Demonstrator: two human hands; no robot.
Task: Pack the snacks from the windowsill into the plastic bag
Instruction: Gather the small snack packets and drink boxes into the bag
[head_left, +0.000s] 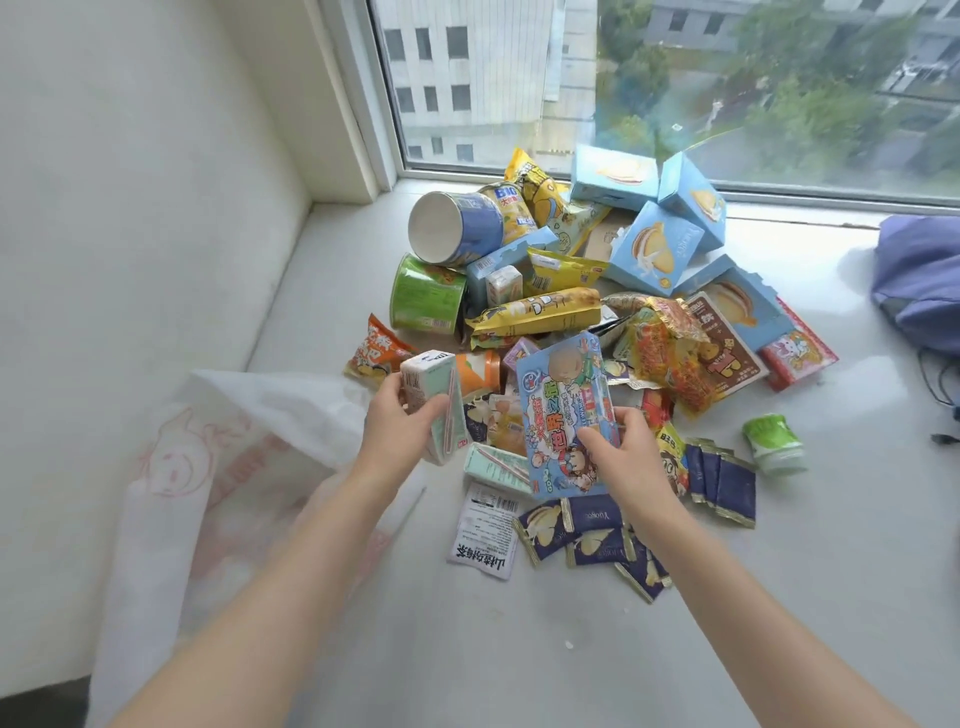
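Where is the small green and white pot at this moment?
In the head view, the small green and white pot sits on the windowsill at the right side, just right of the dark blue sachets.

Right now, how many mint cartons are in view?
2: the held carton in the left hand; the flat carton on the sill by the blue packet. The pile may hide more.

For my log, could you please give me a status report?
Left hand grips mint drink carton. Right hand grips blue cartoon packet. Plastic bag lies at left, path clear.
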